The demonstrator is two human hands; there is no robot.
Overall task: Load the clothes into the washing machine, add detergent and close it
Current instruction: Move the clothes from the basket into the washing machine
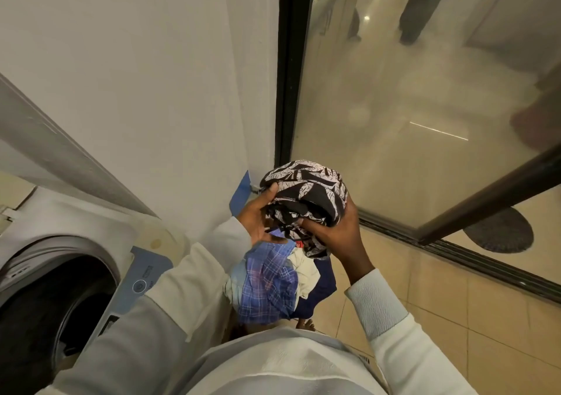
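grip: a patterned bundle (306, 191) of black-and-white cloth is held between 2 hands at chest height. the right hand (334, 230) is closed over its lower right side, fingers curled into the folds. the left hand (258, 215) is cupped against its left side, with the thumb laid over the top edge. neither hand is wide; both are wrapped on the cloth.

shape: the bundle is balled up, so no clear long axis is shown. 1 loose end hangs from the underside, toward the right wrist.

below the grip: a pile of clothes (267, 285) is seen directly under the hands, with blue plaid, cream and navy pieces. what holds the pile cannot be told.

key relation: the drum opening (60, 303) of the washing machine (145, 279) lies down and to the left of the grip, well apart from the bundle. its mouth is dark and uncovered and is turned toward the person. the left hand is the nearer one. a leftward, downward carry across the left sleeve (188, 273) is judged to be needed.

progress: judged early, as the pile is unloaded. no detergent is seen.

surroundings: a glass door (409, 106) in a dark frame is noted to the right, a dark floor mat (501, 230) beyond it, and tan floor tiles (455, 318) underfoot.

risk: the hanging end may be caught on the drum rim.
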